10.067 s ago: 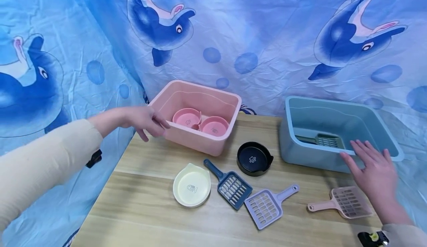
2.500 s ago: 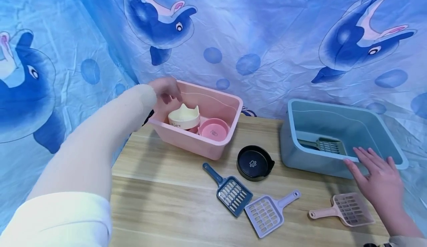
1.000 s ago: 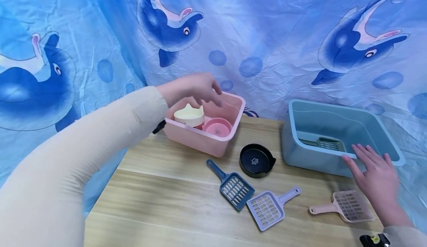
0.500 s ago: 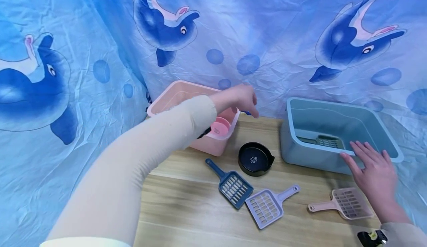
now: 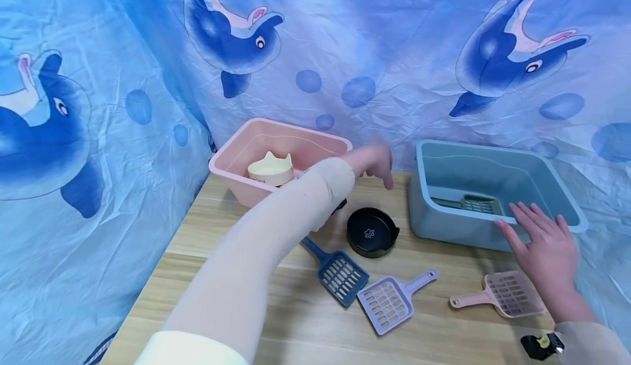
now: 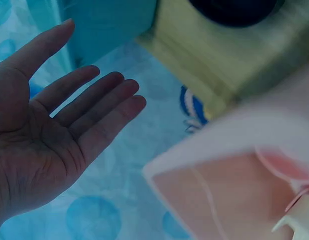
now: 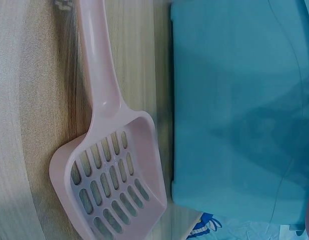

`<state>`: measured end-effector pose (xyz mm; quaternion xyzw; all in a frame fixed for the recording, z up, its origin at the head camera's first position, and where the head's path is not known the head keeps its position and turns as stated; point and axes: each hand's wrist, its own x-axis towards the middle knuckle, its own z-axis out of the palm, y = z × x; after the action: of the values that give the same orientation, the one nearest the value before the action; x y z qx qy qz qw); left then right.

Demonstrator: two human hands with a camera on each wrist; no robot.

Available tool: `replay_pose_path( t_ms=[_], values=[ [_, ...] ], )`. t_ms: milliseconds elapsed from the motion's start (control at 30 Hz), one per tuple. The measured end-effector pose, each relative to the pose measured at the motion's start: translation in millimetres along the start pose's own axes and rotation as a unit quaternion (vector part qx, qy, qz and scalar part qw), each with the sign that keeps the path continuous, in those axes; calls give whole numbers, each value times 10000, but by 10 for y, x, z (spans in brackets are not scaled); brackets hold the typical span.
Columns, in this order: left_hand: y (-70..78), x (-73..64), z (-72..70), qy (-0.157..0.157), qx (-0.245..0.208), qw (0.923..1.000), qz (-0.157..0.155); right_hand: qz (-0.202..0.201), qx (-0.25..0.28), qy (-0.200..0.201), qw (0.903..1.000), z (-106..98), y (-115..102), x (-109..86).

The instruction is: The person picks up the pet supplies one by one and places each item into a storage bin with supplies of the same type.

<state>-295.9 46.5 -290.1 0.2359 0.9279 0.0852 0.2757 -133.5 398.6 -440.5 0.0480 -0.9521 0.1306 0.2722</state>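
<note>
Table (image 5: pixel 197 255), wooden, in front of a blue dolphin curtain (image 5: pixel 394 30)

Left hand (image 5: pixel 377 159): raised between the two containers, beyond the black bowl; fingers extended and thumb set apart, palm plain in the left wrist view. Its cream sleeve (image 5: pixel 246 261) crosses over the right-hand part of the pink bin.

Right hand (image 5: pixel 544 250): at the front of the blue bin, fingers straight and fanned, tips over the rim; whether they press on it I cannot tell.

Pink bin (image 5: pixel 239 189): toward the back, left of centre. Contents: one cream bowl (image 5: pixel 269 172) with pointed ears on its rim and lettering on its side; one pink bowl (image 6: pixel 284 160), only partly visible from the left wrist.

Blue bin (image 5: pixel 453 225): toward the back, right side. Contents: one dark green scoop (image 5: pixel 463 204), slotted, lying on the floor of it.

Black bowl (image 5: pixel 370 233): on the wood between the bins and nearer the front, paw mark inside.

Navy scoop (image 5: pixel 335 271): just in front of the black bowl, handle angled back to the left.

Lilac scoop (image 5: pixel 403 295): just beside the navy one, handle angled back to the right; whether their edges touch I cannot tell.

Pink scoop (image 5: pixel 493 295): in front of the blue bin, handle pointing left, near the right wrist.
</note>
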Motion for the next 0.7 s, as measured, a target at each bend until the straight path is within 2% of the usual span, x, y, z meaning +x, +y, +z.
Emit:
replay_pose_path(
  t_ms=[133, 300, 400, 433, 567, 633, 700],
  values=[
    [-33, 128, 167, -231, 232, 9994, 118, -37, 47, 88, 9999, 7, -24, 32],
    [-105, 249, 386, -129, 518, 9984, 206, -111, 115, 224, 9996, 29, -22, 49],
    [-123, 312, 507, -138, 684, 9975, 127, -127, 150, 251, 9995, 31, -15, 54],
    [-124, 323, 544, -153, 609, 9980, -2, -118, 153, 233, 9995, 26, -16, 57],
    [-143, 354, 723, 104, 175, 9989, -427, -59, 116, 117, 9998, -1, -26, 70],
    [-156, 358, 822, 417, -68, 9975, -572, -31, 89, 65, 9999, -10, -25, 71],
    [-169, 374, 900, 617, -124, 9959, -651, -15, 86, 48, 10000, -13, -21, 69]
  ],
)
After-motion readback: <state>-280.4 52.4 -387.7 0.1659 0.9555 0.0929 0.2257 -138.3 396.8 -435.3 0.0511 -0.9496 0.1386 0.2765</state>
